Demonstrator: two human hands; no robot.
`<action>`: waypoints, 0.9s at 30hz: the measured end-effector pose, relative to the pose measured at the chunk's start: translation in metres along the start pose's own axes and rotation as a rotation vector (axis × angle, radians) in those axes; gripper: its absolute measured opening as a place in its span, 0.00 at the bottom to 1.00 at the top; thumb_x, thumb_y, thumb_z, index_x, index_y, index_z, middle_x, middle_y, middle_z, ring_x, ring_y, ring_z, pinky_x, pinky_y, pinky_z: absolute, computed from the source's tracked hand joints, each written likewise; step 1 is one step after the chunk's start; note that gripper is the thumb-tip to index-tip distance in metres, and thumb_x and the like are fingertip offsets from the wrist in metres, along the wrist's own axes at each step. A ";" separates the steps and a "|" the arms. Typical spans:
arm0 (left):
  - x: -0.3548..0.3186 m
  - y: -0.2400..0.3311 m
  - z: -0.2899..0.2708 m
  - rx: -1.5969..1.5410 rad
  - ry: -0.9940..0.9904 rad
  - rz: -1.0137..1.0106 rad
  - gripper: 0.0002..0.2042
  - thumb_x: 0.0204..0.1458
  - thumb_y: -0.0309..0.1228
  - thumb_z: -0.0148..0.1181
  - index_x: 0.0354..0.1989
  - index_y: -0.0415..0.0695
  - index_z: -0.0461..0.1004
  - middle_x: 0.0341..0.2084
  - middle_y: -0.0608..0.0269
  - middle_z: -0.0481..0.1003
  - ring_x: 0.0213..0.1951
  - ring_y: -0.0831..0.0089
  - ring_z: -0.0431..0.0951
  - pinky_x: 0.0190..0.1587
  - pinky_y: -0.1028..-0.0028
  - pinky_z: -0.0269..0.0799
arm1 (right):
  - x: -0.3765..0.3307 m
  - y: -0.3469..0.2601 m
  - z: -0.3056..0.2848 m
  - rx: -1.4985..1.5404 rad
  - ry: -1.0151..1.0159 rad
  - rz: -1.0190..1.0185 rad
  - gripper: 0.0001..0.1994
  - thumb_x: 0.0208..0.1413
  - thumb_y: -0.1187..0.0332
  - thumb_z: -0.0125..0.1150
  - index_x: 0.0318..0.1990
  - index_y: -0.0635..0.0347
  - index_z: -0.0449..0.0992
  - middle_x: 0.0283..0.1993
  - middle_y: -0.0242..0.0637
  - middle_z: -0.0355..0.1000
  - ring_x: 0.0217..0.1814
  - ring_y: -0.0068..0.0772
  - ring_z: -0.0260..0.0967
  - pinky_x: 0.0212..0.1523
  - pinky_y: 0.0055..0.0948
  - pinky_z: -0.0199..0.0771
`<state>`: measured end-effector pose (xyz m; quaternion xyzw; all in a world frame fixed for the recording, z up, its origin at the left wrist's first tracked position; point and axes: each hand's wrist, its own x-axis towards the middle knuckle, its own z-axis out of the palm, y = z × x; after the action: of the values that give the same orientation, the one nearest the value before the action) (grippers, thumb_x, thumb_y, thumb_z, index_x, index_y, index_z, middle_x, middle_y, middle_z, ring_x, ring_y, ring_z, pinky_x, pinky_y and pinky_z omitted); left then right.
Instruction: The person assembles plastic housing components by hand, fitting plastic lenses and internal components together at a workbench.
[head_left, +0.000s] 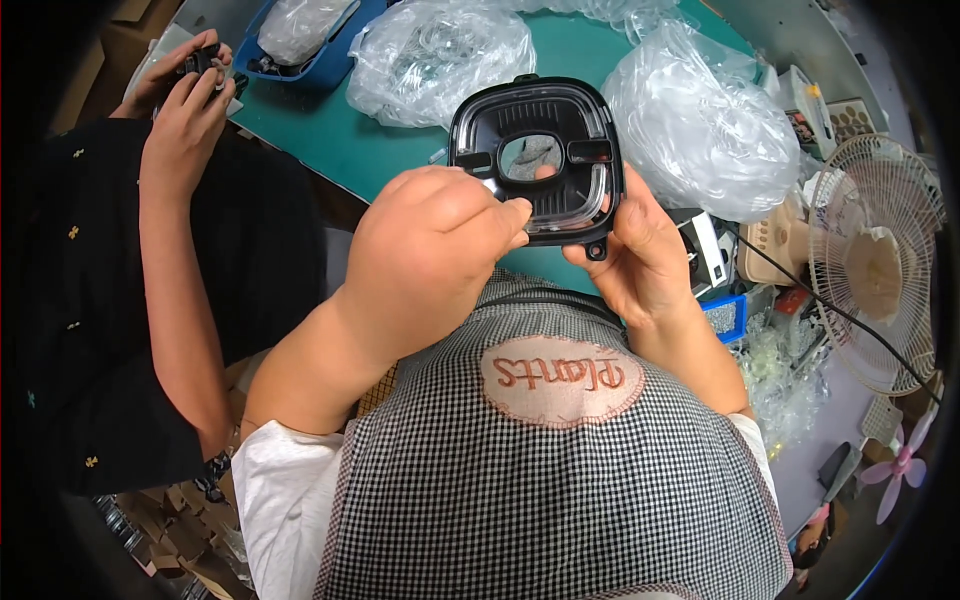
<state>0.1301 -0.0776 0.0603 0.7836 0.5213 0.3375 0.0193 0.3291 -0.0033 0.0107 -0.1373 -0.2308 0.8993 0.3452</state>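
Above the table's near edge I hold up a black rounded-square plastic housing with a clear rim strip and an oval opening in its middle. My right hand grips its right side, thumb in front and other fingers partly hidden behind. A fingertip and something grey show through the opening. My left hand is closed at the housing's lower left, thumb and fingertip pressed together over the clear strip. What those fingers pinch, if anything, is hidden.
Clear plastic bags lie on the green table, beside a blue bin. A desk fan and a small blue tray stand at right. At left, a co-worker's hands hold a small black part.
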 end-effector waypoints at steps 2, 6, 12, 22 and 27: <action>-0.003 -0.002 0.006 0.022 0.038 0.037 0.10 0.39 0.25 0.68 0.33 0.42 0.79 0.25 0.63 0.75 0.30 0.65 0.78 0.37 0.67 0.73 | 0.000 0.000 -0.004 -0.017 -0.028 -0.004 0.29 0.59 0.65 0.59 0.65 0.63 0.55 0.57 0.50 0.67 0.51 0.39 0.75 0.45 0.31 0.84; -0.008 0.000 0.007 0.078 0.031 0.068 0.14 0.40 0.27 0.68 0.38 0.43 0.79 0.28 0.64 0.75 0.33 0.65 0.78 0.42 0.64 0.73 | -0.003 -0.001 0.001 -0.052 -0.007 -0.001 0.30 0.59 0.64 0.59 0.65 0.63 0.54 0.59 0.51 0.65 0.55 0.41 0.72 0.46 0.34 0.83; -0.010 0.008 0.009 0.163 0.011 0.030 0.21 0.41 0.30 0.67 0.47 0.43 0.76 0.35 0.63 0.73 0.38 0.63 0.76 0.48 0.60 0.70 | -0.001 -0.002 0.004 -0.022 -0.051 -0.026 0.30 0.60 0.64 0.57 0.65 0.62 0.52 0.61 0.51 0.63 0.57 0.42 0.71 0.50 0.37 0.81; -0.012 -0.001 0.022 0.175 0.052 0.106 0.19 0.43 0.28 0.63 0.47 0.43 0.77 0.36 0.64 0.71 0.38 0.64 0.76 0.48 0.58 0.72 | 0.000 -0.001 0.020 -0.224 0.074 -0.010 0.30 0.59 0.64 0.60 0.63 0.60 0.52 0.58 0.45 0.66 0.58 0.38 0.69 0.51 0.36 0.80; -0.010 -0.002 0.022 -0.024 -0.024 0.027 0.16 0.41 0.27 0.65 0.42 0.44 0.78 0.32 0.65 0.72 0.35 0.64 0.75 0.48 0.58 0.72 | 0.003 0.005 0.015 -0.250 0.063 -0.038 0.26 0.61 0.63 0.56 0.62 0.61 0.53 0.58 0.45 0.66 0.58 0.38 0.69 0.54 0.40 0.76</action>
<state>0.1385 -0.0781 0.0379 0.7941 0.5066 0.3344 0.0303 0.3180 -0.0092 0.0202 -0.2030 -0.3326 0.8521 0.3493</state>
